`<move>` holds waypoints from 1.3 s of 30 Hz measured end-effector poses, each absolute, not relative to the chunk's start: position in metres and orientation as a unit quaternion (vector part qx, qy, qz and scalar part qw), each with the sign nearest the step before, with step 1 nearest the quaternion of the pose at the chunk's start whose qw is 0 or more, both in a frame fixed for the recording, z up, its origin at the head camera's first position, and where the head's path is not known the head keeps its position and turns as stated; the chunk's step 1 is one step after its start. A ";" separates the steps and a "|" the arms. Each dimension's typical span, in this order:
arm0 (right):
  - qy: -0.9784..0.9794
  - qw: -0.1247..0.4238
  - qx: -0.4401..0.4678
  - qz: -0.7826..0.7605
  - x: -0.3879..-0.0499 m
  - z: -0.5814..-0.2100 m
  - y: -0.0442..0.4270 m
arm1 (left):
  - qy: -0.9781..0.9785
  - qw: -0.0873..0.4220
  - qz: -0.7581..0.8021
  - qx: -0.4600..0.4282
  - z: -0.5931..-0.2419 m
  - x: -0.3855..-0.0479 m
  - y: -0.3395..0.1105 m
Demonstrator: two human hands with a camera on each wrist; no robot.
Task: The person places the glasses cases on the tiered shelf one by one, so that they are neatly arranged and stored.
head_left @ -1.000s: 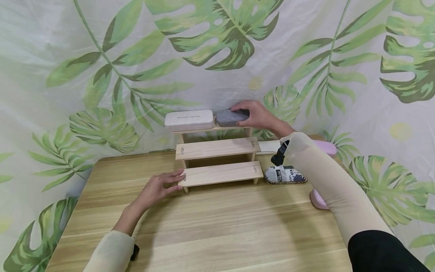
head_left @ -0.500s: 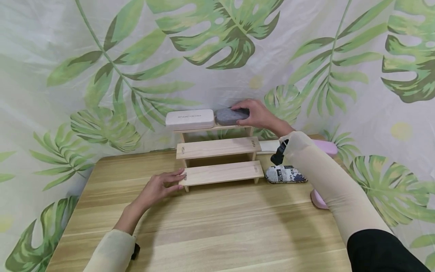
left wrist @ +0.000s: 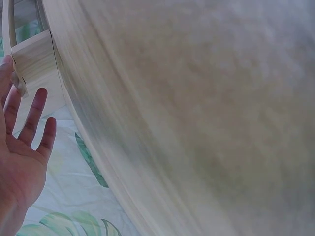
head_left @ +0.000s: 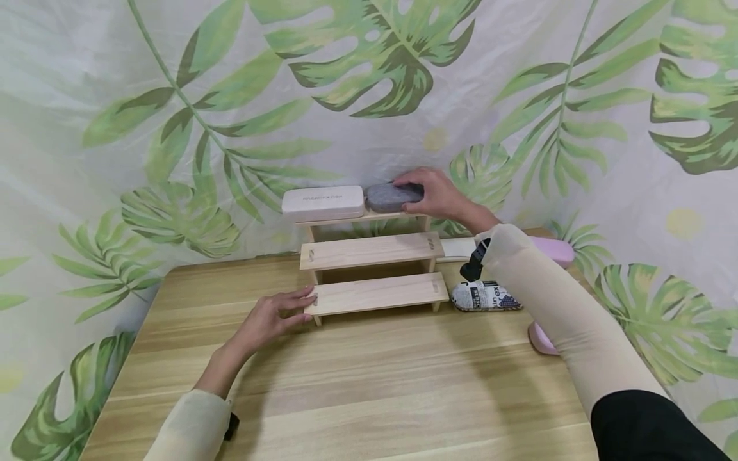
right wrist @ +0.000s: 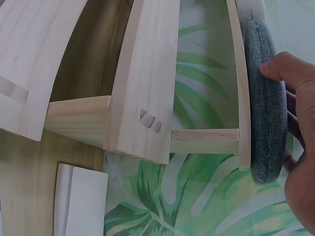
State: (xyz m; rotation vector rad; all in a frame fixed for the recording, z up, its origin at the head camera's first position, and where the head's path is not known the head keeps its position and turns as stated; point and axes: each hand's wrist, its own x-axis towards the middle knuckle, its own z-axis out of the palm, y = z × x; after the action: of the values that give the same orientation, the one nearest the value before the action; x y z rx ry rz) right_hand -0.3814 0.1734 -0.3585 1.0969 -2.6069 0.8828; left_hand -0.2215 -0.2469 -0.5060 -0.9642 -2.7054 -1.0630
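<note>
A three-tier wooden step shelf [head_left: 375, 294] stands at the table's back edge. On its top tier lie a white glasses case [head_left: 324, 202] with lettering and, to the right, a grey-blue fabric glasses case [head_left: 385, 198]. My right hand [head_left: 435, 194] holds the grey case's right end, thumb on the near side, fingers behind; the right wrist view shows the case [right wrist: 266, 108] at the upright-looking top board [right wrist: 241, 98]. My left hand [head_left: 271, 318] touches the bottom tier's left end. Its fingers [left wrist: 33, 115] look straight and spread in the left wrist view; its thumb is hard to see there.
On the wooden table [head_left: 357, 390], right of the shelf, lies a newsprint-patterned case [head_left: 484, 296]. A white case [head_left: 455, 248] and pink cases [head_left: 553, 251] are partly hidden behind the right arm. Leaf-printed cloth [head_left: 369, 141] hangs behind.
Both hands keep their places on the shelf and the grey glasses case. Only a slight shift of the whole view shows.
</note>
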 end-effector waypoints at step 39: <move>-0.870 0.159 0.372 0.283 -0.334 -0.357 0.238 | -0.885 0.040 -0.343 -0.312 -0.508 -0.223 -0.247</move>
State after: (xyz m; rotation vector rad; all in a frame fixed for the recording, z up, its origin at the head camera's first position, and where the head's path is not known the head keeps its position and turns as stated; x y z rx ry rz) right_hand -0.3339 0.2381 -0.3573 1.0634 -2.4861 0.8086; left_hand -0.2227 -0.2466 -0.5080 -0.9564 -2.7122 -1.0521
